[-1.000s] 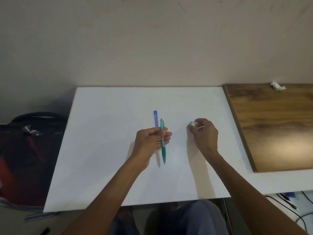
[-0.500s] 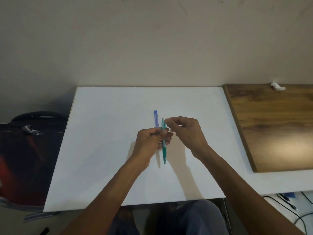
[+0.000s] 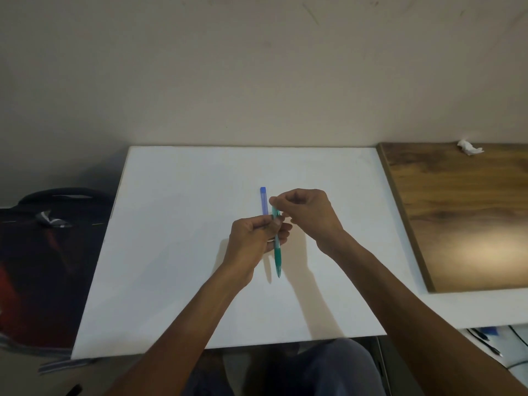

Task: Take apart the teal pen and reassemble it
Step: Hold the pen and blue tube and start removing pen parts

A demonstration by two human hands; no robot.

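No brand, label or writing can be read anywhere on the pens or the surfaces. Your left hand (image 3: 255,238) is curled closed around the middle of the teal pen (image 3: 277,252), holding it above the white board (image 3: 177,252) with the tip pointing back toward you and the top end pointing away. Your right hand (image 3: 307,212) is pinched closed at the pen's top end, thumb and forefinger meeting right there (whatever small piece sits between those fingertips is hidden by them, so you cannot tell from here whether it is a cap, a button or just the barrel end). A blue pen (image 3: 264,200) lies just beside the teal one on its left; its near end disappears behind your left hand, and whether that hand touches it cannot be made out. The wooden board (image 3: 463,218) to the right is cut off by the frame edge, with a crumpled white scrap (image 3: 470,147) at its far edge. On the left, a dark bag (image 3: 48,252) sits in shadow, its details hard to read
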